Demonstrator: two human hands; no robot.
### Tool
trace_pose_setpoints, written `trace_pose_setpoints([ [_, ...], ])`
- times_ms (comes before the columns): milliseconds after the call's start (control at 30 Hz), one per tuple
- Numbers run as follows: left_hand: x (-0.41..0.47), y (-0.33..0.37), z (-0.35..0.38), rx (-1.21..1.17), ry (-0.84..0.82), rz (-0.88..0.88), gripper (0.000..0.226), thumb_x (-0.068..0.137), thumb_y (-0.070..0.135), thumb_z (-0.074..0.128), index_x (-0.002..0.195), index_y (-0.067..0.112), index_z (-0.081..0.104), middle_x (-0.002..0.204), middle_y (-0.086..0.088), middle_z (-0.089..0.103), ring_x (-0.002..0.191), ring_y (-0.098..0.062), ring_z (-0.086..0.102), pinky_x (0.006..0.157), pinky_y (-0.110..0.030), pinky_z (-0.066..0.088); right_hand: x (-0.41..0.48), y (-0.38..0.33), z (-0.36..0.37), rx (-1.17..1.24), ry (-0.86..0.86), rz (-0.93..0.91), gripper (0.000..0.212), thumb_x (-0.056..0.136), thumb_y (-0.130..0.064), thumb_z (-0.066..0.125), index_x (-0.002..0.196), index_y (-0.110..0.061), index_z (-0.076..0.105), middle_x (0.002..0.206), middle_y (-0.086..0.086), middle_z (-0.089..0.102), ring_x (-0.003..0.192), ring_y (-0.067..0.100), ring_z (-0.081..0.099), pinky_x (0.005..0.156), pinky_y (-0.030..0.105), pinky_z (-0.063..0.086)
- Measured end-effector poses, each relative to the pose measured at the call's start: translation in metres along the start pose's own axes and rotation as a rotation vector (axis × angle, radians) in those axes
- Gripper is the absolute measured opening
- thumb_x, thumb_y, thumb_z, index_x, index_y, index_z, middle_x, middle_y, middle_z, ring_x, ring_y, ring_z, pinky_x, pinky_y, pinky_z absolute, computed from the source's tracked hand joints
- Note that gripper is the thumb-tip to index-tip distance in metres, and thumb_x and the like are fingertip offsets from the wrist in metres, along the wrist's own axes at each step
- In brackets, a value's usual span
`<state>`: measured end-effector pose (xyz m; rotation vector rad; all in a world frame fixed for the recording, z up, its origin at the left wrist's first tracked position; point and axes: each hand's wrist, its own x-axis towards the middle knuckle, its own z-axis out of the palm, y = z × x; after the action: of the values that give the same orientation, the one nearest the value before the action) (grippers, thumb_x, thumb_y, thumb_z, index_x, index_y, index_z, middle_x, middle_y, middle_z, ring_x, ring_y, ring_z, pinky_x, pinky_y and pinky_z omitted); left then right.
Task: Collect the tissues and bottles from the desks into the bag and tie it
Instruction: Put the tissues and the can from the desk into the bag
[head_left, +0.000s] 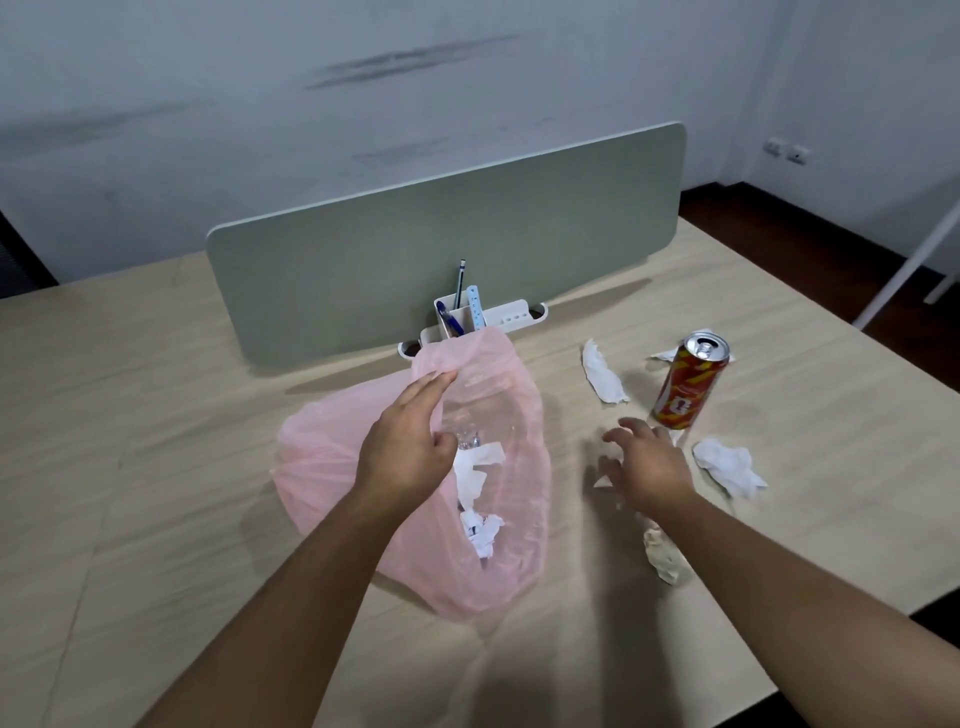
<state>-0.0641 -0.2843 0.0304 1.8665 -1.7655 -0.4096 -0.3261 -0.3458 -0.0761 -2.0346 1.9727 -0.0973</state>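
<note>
At desk (156, 467) centre, the flimsy pink plastic bag (322, 467) lies slack, the left hand (410, 441) pinching its rim open. At three o'clock the right hand (647, 465) hovers spread and empty near the drink can (688, 382), probably light and rigid, best gripped mid-body. Crumpled tissues (727, 465) look soft enough to pinch anywhere.

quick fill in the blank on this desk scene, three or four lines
1. The left hand holds open the ____ bag.
2. The drink can stands ____ on the desk.
3. The right hand, fingers spread, holds ____.
4. Some crumpled tissues already lie ____ the bag.
Missing words: pink; upright; nothing; inside.
</note>
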Motion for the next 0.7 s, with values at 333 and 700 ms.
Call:
trace_pose_setpoints([
  [333, -0.001, 0.004, 0.001, 0.008, -0.014, -0.030, 0.069, 0.078, 0.004, 0.051, 0.142, 0.030, 0.040, 0.148, 0.012, 0.040, 0.130, -0.012, 0.043, 0.101, -0.029, 0.041, 0.002, -0.023, 0.000, 0.381, 0.089, -0.009, 0.023, 0.081, 0.002, 0.049, 0.084, -0.004, 0.071, 0.094, 0.012, 0.065, 0.088, 0.027, 0.060, 0.076, 0.026, 0.045],
  [700, -0.003, 0.009, -0.007, 0.051, -0.055, -0.032, 0.067, 0.083, 0.007, 0.051, 0.144, 0.028, 0.035, 0.150, 0.011, 0.036, 0.126, -0.015, 0.047, 0.098, -0.030, 0.043, -0.023, -0.107, -0.014, 0.759, -0.280, -0.415, 0.040, 0.085, -0.005, 0.064, 0.119, -0.024, 0.065, 0.143, -0.007, 0.045, 0.124, 0.006, 0.049, 0.099, 0.022, 0.044],
])
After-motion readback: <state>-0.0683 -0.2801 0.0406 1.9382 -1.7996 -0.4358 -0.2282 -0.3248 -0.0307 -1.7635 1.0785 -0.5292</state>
